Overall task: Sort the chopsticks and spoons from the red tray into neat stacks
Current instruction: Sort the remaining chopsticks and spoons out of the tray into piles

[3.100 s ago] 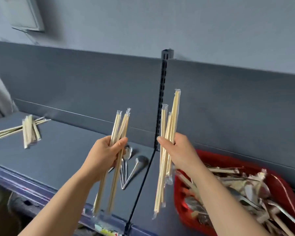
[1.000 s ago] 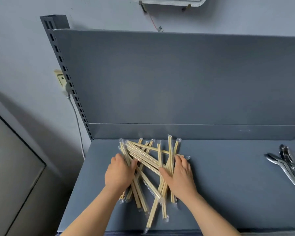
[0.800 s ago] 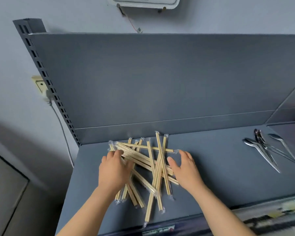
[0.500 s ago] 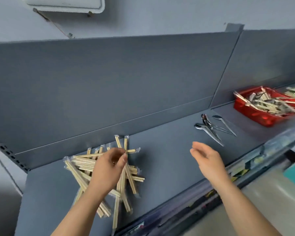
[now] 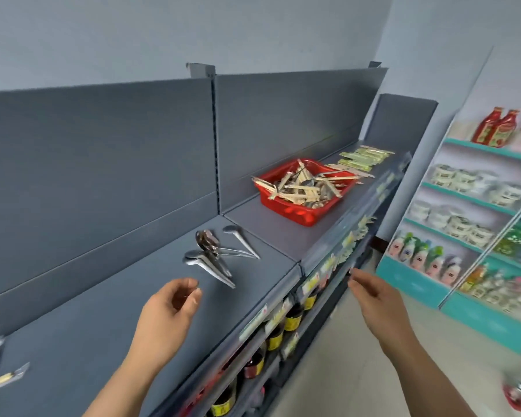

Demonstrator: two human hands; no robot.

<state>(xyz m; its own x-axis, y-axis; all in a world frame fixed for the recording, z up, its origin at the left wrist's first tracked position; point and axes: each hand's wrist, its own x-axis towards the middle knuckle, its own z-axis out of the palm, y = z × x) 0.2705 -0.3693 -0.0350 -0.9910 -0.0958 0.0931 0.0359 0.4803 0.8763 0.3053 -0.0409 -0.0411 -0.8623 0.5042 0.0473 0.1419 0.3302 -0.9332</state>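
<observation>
just beyond left hand [image 5: 169, 308], spoons [image 5: 206, 239]

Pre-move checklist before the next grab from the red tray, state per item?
1. Left hand empty: ok.
2. Right hand empty: ok.
3. Red tray holds items to sort: ok.
4. Tray within reach: likely not ok, it sits well beyond both hands.
5. Spoons neatly stacked: not ok, handles splayed.
6. Chopsticks piled neatly: cannot tell, mostly out of frame.
</observation>
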